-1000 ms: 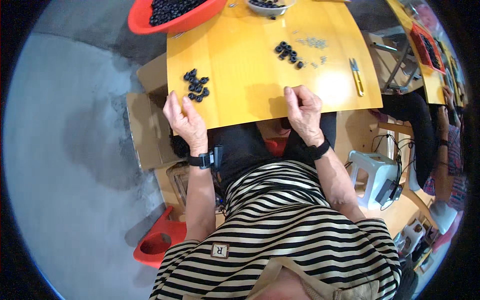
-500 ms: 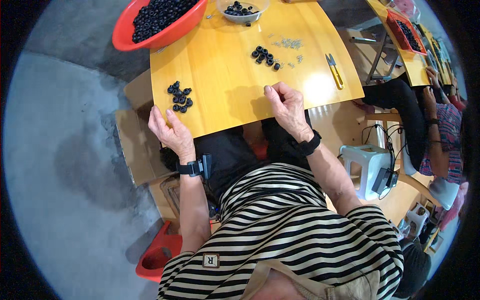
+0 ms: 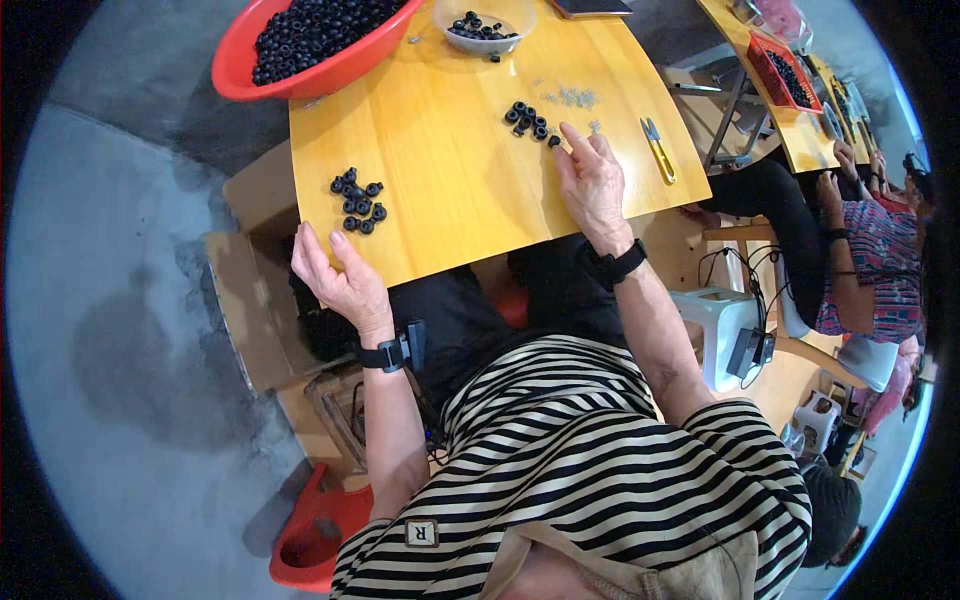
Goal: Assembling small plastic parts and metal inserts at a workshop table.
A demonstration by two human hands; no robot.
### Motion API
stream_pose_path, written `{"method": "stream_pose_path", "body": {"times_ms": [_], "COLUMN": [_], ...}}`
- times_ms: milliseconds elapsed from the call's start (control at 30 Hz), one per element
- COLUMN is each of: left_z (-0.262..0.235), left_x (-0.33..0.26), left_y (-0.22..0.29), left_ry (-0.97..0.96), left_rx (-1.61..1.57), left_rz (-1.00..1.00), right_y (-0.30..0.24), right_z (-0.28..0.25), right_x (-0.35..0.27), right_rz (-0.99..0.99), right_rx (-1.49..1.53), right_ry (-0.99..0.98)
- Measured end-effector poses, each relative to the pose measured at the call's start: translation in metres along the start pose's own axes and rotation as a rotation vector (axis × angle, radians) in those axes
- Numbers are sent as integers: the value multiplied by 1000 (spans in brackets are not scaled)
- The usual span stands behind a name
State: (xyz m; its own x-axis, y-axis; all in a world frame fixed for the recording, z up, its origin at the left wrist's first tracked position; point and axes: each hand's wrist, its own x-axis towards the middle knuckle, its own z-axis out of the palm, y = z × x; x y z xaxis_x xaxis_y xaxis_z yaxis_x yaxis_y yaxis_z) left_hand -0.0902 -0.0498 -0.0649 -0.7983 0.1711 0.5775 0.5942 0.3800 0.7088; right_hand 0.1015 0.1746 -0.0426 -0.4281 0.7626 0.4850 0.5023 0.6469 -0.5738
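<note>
Since a moment ago, the right hand (image 3: 592, 185) has reached forward, fingers spread loosely, tips touching the small pile of black rings (image 3: 530, 120) mid-counter (image 3: 450, 180). Left hand (image 3: 340, 280) waits open-palmed at the near edge, beside another ring cluster (image 3: 358, 200). Yellow snips (image 3: 657, 150) lie right.

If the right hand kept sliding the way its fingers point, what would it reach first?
Most likely the small cluster of black rings just ahead of the right hand; its fingertips already sit beside the nearest ring. Past them lie tiny metal bits.
</note>
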Motion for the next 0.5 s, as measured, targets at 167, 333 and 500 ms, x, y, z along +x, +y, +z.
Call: {"method": "stream_pose_path", "body": {"times_ms": [167,333,500], "left_z": [-4,-5,-7], "left_x": [0,-1,-1], "left_y": [1,2,1], "left_ry": [-12,-36,-49], "left_rx": [-20,-51,-61], "left_rz": [8,6,4], "right_y": [-3,-9,-7], "right_z": [4,6,2], "right_x": [-3,-4,-3], "right_rz": [12,34,-50], "right_rx": [-139,-104,-94], "right_ry": [-20,31,29]}}
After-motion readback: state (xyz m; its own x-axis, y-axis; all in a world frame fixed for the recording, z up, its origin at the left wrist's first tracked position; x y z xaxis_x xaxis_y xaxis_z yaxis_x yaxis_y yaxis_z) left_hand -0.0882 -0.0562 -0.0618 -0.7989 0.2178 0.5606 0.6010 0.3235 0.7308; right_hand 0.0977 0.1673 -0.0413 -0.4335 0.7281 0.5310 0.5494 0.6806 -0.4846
